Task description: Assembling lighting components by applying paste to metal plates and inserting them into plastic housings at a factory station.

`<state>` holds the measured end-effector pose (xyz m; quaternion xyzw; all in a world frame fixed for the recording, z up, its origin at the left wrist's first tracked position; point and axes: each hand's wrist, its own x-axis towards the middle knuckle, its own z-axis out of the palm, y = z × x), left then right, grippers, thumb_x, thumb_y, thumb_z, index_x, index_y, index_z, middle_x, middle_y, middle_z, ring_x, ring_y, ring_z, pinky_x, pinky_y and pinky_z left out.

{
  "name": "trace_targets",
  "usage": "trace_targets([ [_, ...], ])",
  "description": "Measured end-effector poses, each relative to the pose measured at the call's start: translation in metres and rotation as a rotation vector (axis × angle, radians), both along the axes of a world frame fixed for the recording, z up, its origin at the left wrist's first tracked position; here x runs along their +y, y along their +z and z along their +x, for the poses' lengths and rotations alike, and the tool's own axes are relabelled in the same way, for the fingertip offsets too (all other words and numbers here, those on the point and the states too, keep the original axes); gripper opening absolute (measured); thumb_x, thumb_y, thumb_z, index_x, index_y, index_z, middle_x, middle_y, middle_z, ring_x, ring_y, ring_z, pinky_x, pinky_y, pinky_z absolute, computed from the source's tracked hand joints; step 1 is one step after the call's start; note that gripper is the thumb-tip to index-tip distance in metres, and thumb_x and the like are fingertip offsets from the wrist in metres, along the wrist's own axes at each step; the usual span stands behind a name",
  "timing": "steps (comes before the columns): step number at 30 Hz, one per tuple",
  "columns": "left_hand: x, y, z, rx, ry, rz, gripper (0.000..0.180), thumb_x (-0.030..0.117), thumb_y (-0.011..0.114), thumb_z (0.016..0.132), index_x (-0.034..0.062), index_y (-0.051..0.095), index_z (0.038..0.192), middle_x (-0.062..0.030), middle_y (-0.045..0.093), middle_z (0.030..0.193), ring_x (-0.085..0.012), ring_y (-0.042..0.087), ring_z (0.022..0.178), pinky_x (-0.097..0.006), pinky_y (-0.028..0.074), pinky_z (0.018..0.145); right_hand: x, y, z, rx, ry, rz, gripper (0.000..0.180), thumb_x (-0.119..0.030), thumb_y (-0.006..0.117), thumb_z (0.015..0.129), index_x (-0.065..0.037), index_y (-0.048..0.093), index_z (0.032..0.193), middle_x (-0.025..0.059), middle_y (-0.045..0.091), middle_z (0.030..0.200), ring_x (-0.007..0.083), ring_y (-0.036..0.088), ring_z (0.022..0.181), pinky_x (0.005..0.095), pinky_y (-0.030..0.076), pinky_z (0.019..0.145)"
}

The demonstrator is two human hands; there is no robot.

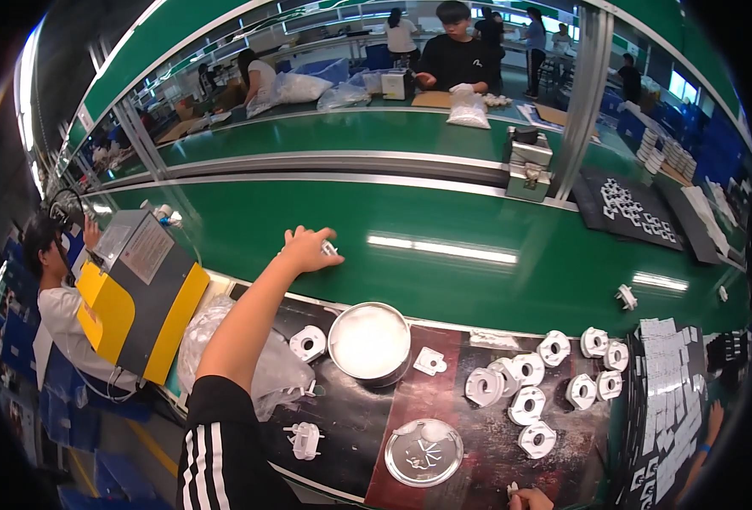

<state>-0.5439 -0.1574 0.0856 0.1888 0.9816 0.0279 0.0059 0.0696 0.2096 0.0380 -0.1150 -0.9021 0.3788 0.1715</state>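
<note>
My left hand is stretched out over the green conveyor belt, fingers curled round a white plastic part that shows only partly. At the lower edge, my right hand pinches a small white piece, cut off by the frame. Above and left of it lies a round metal lid with several thin pins on it. A round tin of white material stands near my left forearm. Several white ring-shaped housings sit on the dark work board. A flat white piece lies beside the tin.
A yellow and grey machine and a clear plastic bag stand left of my arm. White parts lie on the belt. At right, another person's hand is by a stack of printed sheets. Others work across the belt.
</note>
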Motion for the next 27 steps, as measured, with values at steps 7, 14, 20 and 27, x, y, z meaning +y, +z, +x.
trace_targets([
  [7,0.032,0.058,0.064,0.154,-0.192,0.487,0.072,0.025,0.093,0.072,0.0064,0.058,0.132,-0.0206,0.070,0.121,-0.0398,0.069,0.113,-0.042,0.056,0.097,0.002,-0.021,0.010,0.062,-0.067,0.006,0.003,-0.006,0.076,0.085,-0.005,0.074,0.087,0.0088,0.062,0.066,0.0203,0.058,0.052,0.0331,0.044,0.051],
  [14,0.110,0.132,0.276,-0.594,-0.465,0.983,0.077,-0.003,0.092,0.065,0.0042,0.050,0.128,-0.0091,0.063,0.117,-0.0184,0.065,0.112,-0.035,0.055,0.099,0.003,-0.021,0.011,0.110,-0.032,-0.119,0.008,-0.007,0.076,0.091,-0.002,0.073,0.096,0.0126,0.070,0.082,0.0264,0.068,0.066,0.0345,0.054,0.060],
  [20,0.180,0.087,0.397,-0.392,-0.958,0.343,0.077,0.018,0.091,0.066,0.0015,0.061,0.135,-0.0193,0.065,0.124,-0.0398,0.058,0.121,-0.047,0.048,0.107,0.016,0.010,0.028,0.200,-0.058,-0.325,0.008,-0.009,0.076,0.093,-0.003,0.075,0.099,0.0086,0.071,0.084,0.0176,0.065,0.068,0.0306,0.050,0.061],
  [27,0.219,0.031,0.446,-0.404,-0.906,0.109,0.079,0.022,0.093,0.064,-0.0005,0.058,0.131,-0.0234,0.067,0.119,-0.0421,0.059,0.115,-0.048,0.050,0.101,0.130,0.062,0.140,0.299,-0.814,0.255,0.014,-0.008,0.077,0.086,-0.005,0.070,0.097,0.0111,0.070,0.095,0.0305,0.065,0.089,0.0404,0.052,0.082],
])
